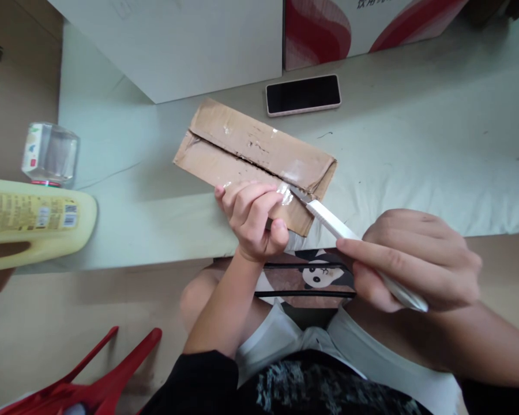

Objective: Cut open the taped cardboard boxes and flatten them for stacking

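Observation:
A small brown cardboard box [259, 153] lies slantwise near the front edge of the cloth-covered surface. Its seam runs along the top, with scraps of clear tape stuck beside it. My left hand [255, 216] grips the box's near side, fingers curled over the top face. In my right hand [415, 259] is a white utility knife [333, 222], its handle wrapped by my fingers and my index finger stretched along it. The knife's blade tip touches or hovers just over the tape by the seam, near the right end of the box; I cannot tell which.
A phone [303, 95] lies behind the box. Farther back stand a white box [216, 46] and a red-and-white carton [354, 29]. At left are a clear bottle [54, 153] and a yellow jug [34, 225]. A red plastic chair [99, 369] stands at lower left.

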Demonstrator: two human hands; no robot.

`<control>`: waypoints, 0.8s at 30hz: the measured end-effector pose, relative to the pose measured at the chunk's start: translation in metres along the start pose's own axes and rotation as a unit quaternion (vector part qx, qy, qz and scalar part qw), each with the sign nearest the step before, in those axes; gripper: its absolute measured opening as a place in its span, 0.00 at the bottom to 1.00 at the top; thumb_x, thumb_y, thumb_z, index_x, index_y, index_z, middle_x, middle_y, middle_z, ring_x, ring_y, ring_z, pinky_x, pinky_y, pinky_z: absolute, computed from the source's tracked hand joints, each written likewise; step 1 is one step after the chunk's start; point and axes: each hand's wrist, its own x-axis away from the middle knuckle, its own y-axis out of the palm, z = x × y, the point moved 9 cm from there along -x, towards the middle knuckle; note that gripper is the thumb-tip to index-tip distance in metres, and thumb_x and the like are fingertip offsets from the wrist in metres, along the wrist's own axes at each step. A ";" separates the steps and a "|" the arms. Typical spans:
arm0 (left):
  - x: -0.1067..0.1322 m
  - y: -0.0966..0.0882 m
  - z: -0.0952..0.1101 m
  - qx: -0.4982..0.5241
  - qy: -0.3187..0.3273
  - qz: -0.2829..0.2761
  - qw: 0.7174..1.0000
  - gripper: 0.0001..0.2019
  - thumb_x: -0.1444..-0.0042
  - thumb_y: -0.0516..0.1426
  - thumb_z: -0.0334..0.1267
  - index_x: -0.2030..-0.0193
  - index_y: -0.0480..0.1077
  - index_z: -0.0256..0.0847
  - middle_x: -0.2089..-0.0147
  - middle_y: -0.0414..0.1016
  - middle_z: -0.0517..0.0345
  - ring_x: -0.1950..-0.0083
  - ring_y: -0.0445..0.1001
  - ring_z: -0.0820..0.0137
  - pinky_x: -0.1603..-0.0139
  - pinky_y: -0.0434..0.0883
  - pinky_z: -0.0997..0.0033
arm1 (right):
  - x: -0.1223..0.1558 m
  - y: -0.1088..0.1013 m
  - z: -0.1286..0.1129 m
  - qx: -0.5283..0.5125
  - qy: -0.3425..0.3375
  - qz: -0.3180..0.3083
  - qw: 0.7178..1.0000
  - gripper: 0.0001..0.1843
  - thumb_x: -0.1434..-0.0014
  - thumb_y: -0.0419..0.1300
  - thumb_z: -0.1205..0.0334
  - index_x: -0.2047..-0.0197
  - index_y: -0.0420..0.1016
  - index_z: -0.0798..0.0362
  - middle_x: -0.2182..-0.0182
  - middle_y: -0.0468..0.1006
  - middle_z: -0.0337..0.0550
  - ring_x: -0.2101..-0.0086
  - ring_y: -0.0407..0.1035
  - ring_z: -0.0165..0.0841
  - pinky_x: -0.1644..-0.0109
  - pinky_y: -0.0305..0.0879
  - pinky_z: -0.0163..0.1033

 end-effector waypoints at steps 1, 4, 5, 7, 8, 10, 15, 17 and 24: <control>0.000 0.000 0.000 0.003 0.001 -0.001 1.000 0.15 0.35 0.45 0.45 0.60 0.72 0.47 0.61 0.78 0.57 0.55 0.73 0.63 0.30 0.56 0.55 | 0.000 0.000 0.001 -0.004 0.001 0.010 1.000 0.06 0.41 0.62 0.67 0.61 0.81 0.55 0.81 0.68 0.36 0.83 0.64 0.28 0.80 0.59 0.38; 0.001 0.001 -0.001 0.007 0.001 0.002 1.000 0.16 0.35 0.45 0.46 0.60 0.73 0.47 0.62 0.77 0.57 0.55 0.73 0.63 0.29 0.55 0.55 | -0.001 0.002 0.005 -0.013 0.009 0.030 0.999 0.09 0.42 0.60 0.70 0.60 0.81 0.52 0.82 0.67 0.35 0.84 0.63 0.28 0.81 0.58 0.38; 0.001 0.000 -0.002 0.008 0.000 0.003 1.000 0.16 0.35 0.46 0.46 0.60 0.74 0.47 0.62 0.77 0.56 0.55 0.73 0.63 0.29 0.55 0.55 | -0.001 0.003 0.006 -0.014 0.013 0.030 0.999 0.11 0.42 0.59 0.70 0.60 0.80 0.51 0.82 0.67 0.35 0.84 0.62 0.28 0.82 0.58 0.37; 0.002 0.000 -0.002 0.010 -0.001 0.003 1.000 0.16 0.35 0.46 0.46 0.60 0.74 0.48 0.62 0.77 0.56 0.54 0.72 0.63 0.28 0.54 0.54 | -0.002 0.004 0.007 -0.016 0.013 0.023 1.000 0.12 0.43 0.57 0.71 0.59 0.80 0.51 0.82 0.68 0.35 0.84 0.61 0.28 0.81 0.59 0.38; 0.002 0.001 -0.003 0.010 -0.003 0.001 1.000 0.16 0.35 0.45 0.47 0.60 0.74 0.48 0.62 0.77 0.56 0.54 0.72 0.63 0.28 0.54 0.54 | -0.003 0.005 0.006 -0.015 0.012 0.015 1.000 0.12 0.43 0.57 0.72 0.58 0.79 0.51 0.82 0.68 0.35 0.84 0.62 0.28 0.81 0.59 0.37; 0.003 0.002 -0.003 -0.002 -0.005 -0.008 1.000 0.17 0.35 0.45 0.47 0.60 0.73 0.48 0.62 0.77 0.56 0.54 0.73 0.62 0.29 0.55 0.52 | -0.003 0.006 0.007 -0.010 0.015 -0.006 1.000 0.12 0.42 0.57 0.71 0.58 0.78 0.51 0.82 0.69 0.35 0.83 0.63 0.28 0.80 0.60 0.37; 0.004 0.003 -0.005 -0.050 -0.007 -0.015 0.999 0.21 0.34 0.41 0.49 0.61 0.73 0.48 0.63 0.77 0.56 0.55 0.74 0.61 0.33 0.59 0.49 | -0.005 0.008 0.007 -0.007 0.015 -0.032 0.999 0.11 0.43 0.58 0.72 0.58 0.76 0.51 0.80 0.71 0.36 0.81 0.64 0.28 0.78 0.62 0.36; 0.004 0.002 -0.004 -0.034 -0.004 -0.007 0.999 0.19 0.34 0.42 0.48 0.60 0.73 0.48 0.63 0.77 0.56 0.55 0.73 0.61 0.32 0.58 0.50 | -0.006 0.011 0.008 0.000 0.013 -0.031 0.999 0.11 0.43 0.58 0.72 0.57 0.76 0.52 0.80 0.71 0.36 0.81 0.63 0.28 0.78 0.61 0.36; 0.004 0.003 -0.004 -0.030 0.002 -0.011 0.999 0.18 0.35 0.43 0.47 0.60 0.73 0.48 0.62 0.78 0.56 0.55 0.73 0.61 0.32 0.58 0.51 | -0.004 0.019 0.015 0.016 0.039 0.010 0.999 0.14 0.44 0.57 0.72 0.55 0.75 0.50 0.82 0.68 0.33 0.82 0.58 0.27 0.81 0.55 0.36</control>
